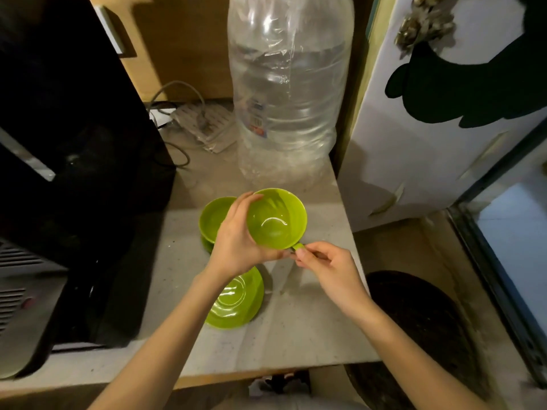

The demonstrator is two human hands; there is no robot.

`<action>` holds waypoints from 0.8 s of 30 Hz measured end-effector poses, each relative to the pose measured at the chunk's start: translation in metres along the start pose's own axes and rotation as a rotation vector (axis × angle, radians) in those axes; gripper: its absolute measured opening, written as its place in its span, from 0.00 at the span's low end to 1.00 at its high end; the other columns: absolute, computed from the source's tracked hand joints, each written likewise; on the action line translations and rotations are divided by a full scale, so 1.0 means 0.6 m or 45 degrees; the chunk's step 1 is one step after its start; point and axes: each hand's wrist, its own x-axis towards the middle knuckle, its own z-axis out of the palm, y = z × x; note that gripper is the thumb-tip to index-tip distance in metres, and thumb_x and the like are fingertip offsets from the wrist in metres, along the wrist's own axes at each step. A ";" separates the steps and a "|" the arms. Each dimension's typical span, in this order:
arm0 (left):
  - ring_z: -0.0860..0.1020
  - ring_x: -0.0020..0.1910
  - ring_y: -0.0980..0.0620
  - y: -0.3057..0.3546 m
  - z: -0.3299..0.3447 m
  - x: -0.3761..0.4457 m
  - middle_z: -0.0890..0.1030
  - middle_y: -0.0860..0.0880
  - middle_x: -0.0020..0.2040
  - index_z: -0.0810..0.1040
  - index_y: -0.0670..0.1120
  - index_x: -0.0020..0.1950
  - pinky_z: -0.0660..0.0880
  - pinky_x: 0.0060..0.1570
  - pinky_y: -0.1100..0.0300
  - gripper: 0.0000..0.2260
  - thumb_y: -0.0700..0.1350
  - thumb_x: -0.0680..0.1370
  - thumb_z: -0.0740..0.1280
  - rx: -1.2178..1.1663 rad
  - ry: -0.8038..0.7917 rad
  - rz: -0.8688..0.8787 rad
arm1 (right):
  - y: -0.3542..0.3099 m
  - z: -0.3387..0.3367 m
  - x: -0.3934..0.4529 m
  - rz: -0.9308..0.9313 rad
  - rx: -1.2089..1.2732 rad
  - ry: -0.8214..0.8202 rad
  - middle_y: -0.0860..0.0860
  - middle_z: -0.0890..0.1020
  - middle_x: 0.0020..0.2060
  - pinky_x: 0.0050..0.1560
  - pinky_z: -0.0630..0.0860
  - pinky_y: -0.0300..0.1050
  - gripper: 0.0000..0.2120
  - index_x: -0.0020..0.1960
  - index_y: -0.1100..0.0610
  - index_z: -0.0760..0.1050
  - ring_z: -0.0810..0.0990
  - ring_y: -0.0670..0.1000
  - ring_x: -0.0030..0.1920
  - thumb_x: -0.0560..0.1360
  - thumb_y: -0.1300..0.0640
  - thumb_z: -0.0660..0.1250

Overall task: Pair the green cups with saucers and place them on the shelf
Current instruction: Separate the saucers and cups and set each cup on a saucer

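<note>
I hold a green cup point(276, 220) in the air above the grey shelf point(296, 329). My left hand point(236, 235) wraps around the cup's left side and underside. My right hand point(325, 267) pinches the cup's small handle point(297, 247) at its lower right. A second green cup point(211, 217) sits behind my left hand on a green saucer point(206, 244), of which only an edge shows. An empty green saucer point(236, 300) lies on the shelf below my hands, partly hidden by my left wrist.
A large clear plastic water bottle point(288, 93) stands at the back of the shelf. A black appliance point(71, 161) fills the left side. A white power strip with cables point(201, 119) lies behind. A white panel point(444, 119) stands right, with a dark round object point(420, 321) below.
</note>
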 end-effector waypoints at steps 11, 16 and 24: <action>0.67 0.61 0.59 -0.029 -0.053 -0.137 0.70 0.54 0.60 0.67 0.44 0.65 0.59 0.59 0.80 0.47 0.63 0.52 0.74 0.030 0.202 -0.122 | 0.004 0.062 -0.058 -0.013 -0.065 -0.283 0.59 0.84 0.37 0.52 0.77 0.61 0.08 0.35 0.50 0.81 0.83 0.61 0.44 0.72 0.58 0.69; 0.68 0.60 0.59 -0.049 -0.051 -0.184 0.71 0.53 0.61 0.67 0.44 0.66 0.65 0.57 0.70 0.47 0.63 0.52 0.74 0.044 0.231 -0.206 | 0.024 0.076 -0.072 0.037 -0.154 -0.417 0.54 0.85 0.35 0.53 0.78 0.61 0.07 0.36 0.49 0.82 0.83 0.60 0.44 0.71 0.56 0.69; 0.68 0.60 0.56 -0.075 -0.031 -0.208 0.72 0.46 0.65 0.65 0.45 0.68 0.66 0.56 0.61 0.48 0.65 0.53 0.73 0.083 0.144 -0.337 | 0.046 0.084 -0.080 0.066 -0.296 -0.456 0.43 0.83 0.35 0.44 0.76 0.38 0.06 0.38 0.46 0.79 0.80 0.38 0.38 0.71 0.55 0.69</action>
